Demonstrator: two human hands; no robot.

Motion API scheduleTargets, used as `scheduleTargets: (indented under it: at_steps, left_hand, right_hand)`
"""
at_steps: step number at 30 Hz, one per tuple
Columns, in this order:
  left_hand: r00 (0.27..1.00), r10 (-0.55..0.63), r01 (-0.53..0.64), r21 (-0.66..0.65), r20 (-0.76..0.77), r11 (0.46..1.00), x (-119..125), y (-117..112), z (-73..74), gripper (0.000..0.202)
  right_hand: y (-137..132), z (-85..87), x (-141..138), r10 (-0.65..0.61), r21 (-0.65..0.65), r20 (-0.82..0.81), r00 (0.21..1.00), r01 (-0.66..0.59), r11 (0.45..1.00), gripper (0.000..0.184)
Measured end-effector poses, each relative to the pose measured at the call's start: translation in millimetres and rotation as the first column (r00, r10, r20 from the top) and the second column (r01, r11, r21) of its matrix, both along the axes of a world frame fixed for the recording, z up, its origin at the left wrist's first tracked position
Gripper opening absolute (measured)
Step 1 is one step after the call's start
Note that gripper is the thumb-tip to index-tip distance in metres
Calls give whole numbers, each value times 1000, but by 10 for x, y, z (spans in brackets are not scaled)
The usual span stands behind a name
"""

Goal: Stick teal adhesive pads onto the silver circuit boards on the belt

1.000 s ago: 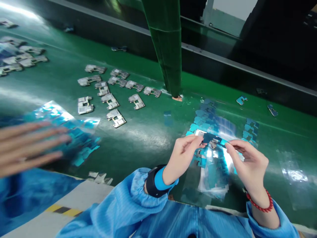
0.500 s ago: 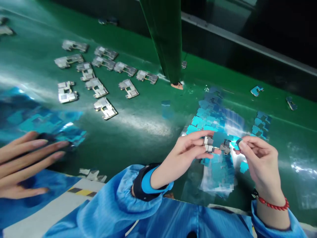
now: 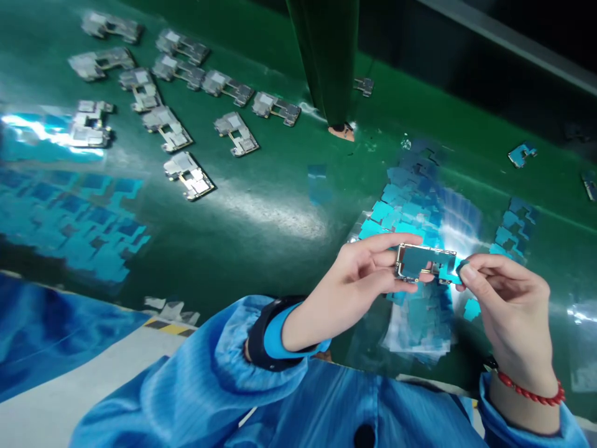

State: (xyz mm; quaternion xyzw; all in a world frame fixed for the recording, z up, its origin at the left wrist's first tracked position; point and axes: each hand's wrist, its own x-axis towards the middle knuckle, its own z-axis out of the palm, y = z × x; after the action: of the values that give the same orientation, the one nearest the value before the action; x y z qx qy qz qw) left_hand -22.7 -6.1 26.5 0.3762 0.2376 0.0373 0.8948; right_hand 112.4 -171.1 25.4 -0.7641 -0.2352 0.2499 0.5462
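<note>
My left hand (image 3: 368, 264) is closed on the left end of a small phone circuit board (image 3: 400, 264), gripping it by its edges. A blue cut film sticker (image 3: 420, 258) lies over the board's face, dark teal on the wide part and bright blue at the right end. My right hand (image 3: 506, 298) pinches the sticker's right tip between thumb and forefinger. Beneath both hands is a sheet of blue film stickers (image 3: 420, 317) on clear backing. I cannot tell how much of the sticker touches the board.
Several bare circuit boards (image 3: 236, 134) lie at the upper left of the green bench (image 3: 261, 261). Another blue sticker sheet (image 3: 79, 218) is at the left. A dark green post (image 3: 326, 56) rises behind. A blue-covered board (image 3: 521, 155) and more stickers (image 3: 513, 230) are at the right.
The board has tilted, so the sticker now lies along its face. My view has shifted, and the co-worker's hand at the left has gone from sight, leaving the left sheet flat.
</note>
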Motion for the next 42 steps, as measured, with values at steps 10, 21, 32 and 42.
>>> scheduleTargets:
  at_steps: [10,21,32,42]
  left_hand:
    - [1000,-13,15,130,-18,991,12,-8,45,43]
    - [999,-6,13,193,-33,981,15,-14,45,47]
    - [1000,-28,28,198,-5,980,5,-10,22,53]
    - [1000,-26,27,213,-5,977,5,-11,31,52]
  right_hand:
    - [16,0,-5,22,9,-24,999,-21,1000,4]
    - [53,12,-33,2,-4,-7,1000,-2,1000,3]
    - [56,22,-35,16,-11,-1,1000,-16,1000,5]
    - [54,26,-32,32,-3,-13,999,-32,999,5]
